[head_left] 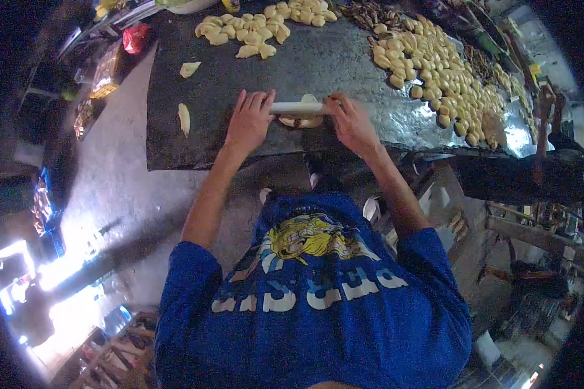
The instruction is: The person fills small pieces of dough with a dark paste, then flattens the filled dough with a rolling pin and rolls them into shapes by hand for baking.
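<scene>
A white rolling pin [297, 108] lies across a flattened piece of dough [300, 120] near the front edge of the dark table [194, 146]. The left end of the pin is under my left hand [252, 118], with its fingers reaching over it. At the right end, my right hand [352, 123] closes its fingers on the pin. Part of the dough shows on both sides of the pin. Further left on the table are a thin dough strip [184, 120] and a small flat dough piece [189, 69].
Several shaped dough pieces [243, 27] sit at the back of the table. Many round dough balls [428, 65] spread over its right part. At the far right, another person's arms [546, 110] reach toward the table. A red bag [136, 39] is beyond the left edge.
</scene>
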Motion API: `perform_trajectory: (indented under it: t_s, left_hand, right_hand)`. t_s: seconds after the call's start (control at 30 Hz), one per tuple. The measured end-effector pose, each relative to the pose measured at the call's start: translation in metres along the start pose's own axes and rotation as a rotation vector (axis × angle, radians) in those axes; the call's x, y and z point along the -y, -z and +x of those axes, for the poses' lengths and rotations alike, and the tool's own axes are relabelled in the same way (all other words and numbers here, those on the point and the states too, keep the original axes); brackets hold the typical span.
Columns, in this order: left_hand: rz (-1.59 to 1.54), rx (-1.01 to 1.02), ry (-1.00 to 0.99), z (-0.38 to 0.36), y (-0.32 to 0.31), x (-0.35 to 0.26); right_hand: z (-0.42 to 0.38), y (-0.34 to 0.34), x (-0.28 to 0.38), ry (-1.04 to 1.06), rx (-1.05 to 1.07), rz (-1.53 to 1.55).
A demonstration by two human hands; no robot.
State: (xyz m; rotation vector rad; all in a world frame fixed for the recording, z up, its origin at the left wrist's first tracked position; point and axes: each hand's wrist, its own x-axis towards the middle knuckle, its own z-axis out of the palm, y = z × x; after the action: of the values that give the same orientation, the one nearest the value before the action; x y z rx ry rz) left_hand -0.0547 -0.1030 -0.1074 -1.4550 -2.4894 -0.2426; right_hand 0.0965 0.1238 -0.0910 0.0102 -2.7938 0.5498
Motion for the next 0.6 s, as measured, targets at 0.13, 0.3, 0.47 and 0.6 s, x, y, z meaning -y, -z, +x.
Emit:
perform_trajectory:
  t_s: [0.13, 0.3, 0.47, 0.6]
  left_hand:
    - [-0.076, -0.118, -0.018, -0.017, -0.013, -0.003]
    - [-0.257, -0.118, 0.015, -0.036, -0.014, -0.007]
    - [-0.264, 0.068, 0.015, -0.028, 0.018, -0.007]
    - [-0.155, 0.137, -0.045, -0.007, 0.027, 0.004]
  right_hand:
    - [-0.018, -0.016, 0.006, 0.058, -0.087, -0.105]
    - [-0.032, -0.024, 0.006, 0.059, -0.087, -0.153]
    - [-0.03, -0.005, 0.008, 0.124, -0.05, -0.124]
    - [-0.015, 0.003, 0.015, 0.079, -0.038, -0.154]
